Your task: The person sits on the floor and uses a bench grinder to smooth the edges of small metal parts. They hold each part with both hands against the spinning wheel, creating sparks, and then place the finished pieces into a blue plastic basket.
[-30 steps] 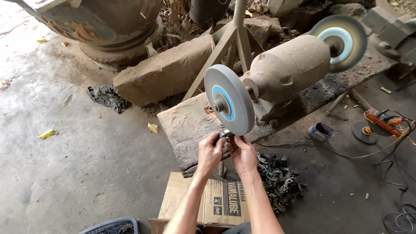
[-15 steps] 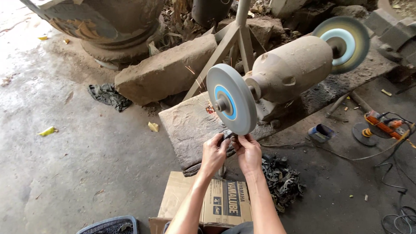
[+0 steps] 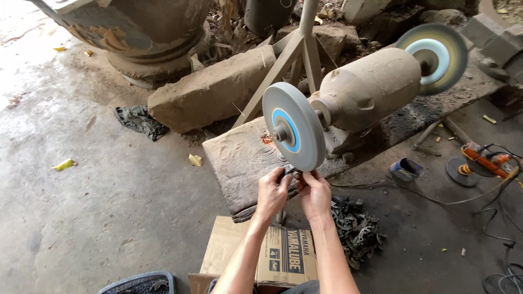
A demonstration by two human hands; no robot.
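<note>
Your left hand (image 3: 271,191) and right hand (image 3: 314,191), lower a second ago, now pinch closed together on a small dark metal piece (image 3: 289,173) pressed at the bottom rim of the grey grinding wheel (image 3: 292,133), above the stone slab's (image 3: 239,163) front edge — grinding contact looks made.

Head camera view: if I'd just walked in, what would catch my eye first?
Probably the double-ended bench grinder on a worn wooden slab in the middle, with its near grey wheel facing you and a second wheel at the far right end. Just below the near wheel, the left hand and right hand together hold a small dark metal piece up to its rim. Beneath the arms sits a cardboard box.
</note>
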